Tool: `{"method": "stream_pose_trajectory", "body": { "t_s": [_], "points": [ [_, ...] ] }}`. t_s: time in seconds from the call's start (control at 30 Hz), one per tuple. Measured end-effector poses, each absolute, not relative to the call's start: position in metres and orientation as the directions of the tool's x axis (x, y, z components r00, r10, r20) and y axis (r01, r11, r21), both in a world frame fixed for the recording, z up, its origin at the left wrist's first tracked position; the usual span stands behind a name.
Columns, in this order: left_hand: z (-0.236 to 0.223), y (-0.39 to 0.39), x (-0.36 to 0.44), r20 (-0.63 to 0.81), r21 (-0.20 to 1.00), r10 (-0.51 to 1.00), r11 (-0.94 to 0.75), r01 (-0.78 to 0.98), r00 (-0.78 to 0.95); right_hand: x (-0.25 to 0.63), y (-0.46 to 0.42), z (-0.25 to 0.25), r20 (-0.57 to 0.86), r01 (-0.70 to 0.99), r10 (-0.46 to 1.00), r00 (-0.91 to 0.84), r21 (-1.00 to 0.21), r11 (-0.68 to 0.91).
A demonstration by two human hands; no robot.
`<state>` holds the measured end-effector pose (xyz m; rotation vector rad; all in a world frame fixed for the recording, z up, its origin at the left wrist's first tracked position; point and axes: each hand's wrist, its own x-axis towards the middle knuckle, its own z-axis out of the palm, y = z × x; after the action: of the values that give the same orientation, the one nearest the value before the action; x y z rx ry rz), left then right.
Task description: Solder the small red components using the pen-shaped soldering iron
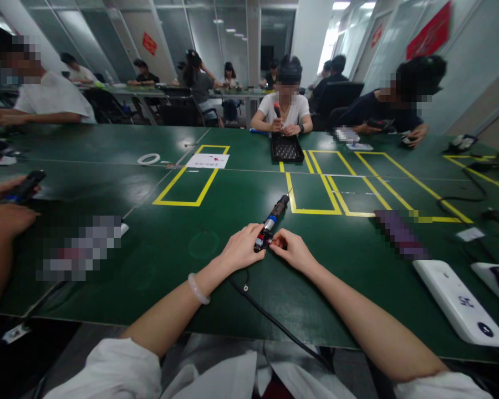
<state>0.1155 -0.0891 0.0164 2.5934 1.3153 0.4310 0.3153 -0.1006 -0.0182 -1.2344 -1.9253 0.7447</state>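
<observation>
An electric screwdriver point(273, 217), black with a blue band and red near its base, lies on the green table point(199, 244) pointing away from me. My left hand point(243, 247) is closed around its near end. My right hand point(291, 249) pinches the same end from the right side, fingers pressed together. A black cable point(270, 318) runs from the tool back toward me over the table edge. A pale bangle point(198, 289) sits on my left wrist.
Yellow tape rectangles point(193, 183) mark the table ahead. A white device point(459, 302) lies at the right, a black tray point(286, 148) before the person opposite, a white tape ring point(148, 159) far left. Another person's hands point(4, 205) hold a tool at the left edge.
</observation>
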Motion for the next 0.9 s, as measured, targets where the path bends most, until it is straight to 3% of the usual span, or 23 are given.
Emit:
{"method": "stream_pose_trajectory", "body": {
  "t_s": [0.37,0.9],
  "points": [
    [0.016,-0.09,0.116,0.16,0.3,0.811,-0.583,0.755,0.563,0.312,-0.1,-0.02,0.287,0.394,0.889,-0.357,-0.816,0.422],
    [0.015,-0.09,0.129,0.2,0.21,0.852,-0.52,0.828,0.484,0.315,-0.1,-0.02,0.304,0.384,0.885,-0.354,-0.815,0.434]
  ]
}}
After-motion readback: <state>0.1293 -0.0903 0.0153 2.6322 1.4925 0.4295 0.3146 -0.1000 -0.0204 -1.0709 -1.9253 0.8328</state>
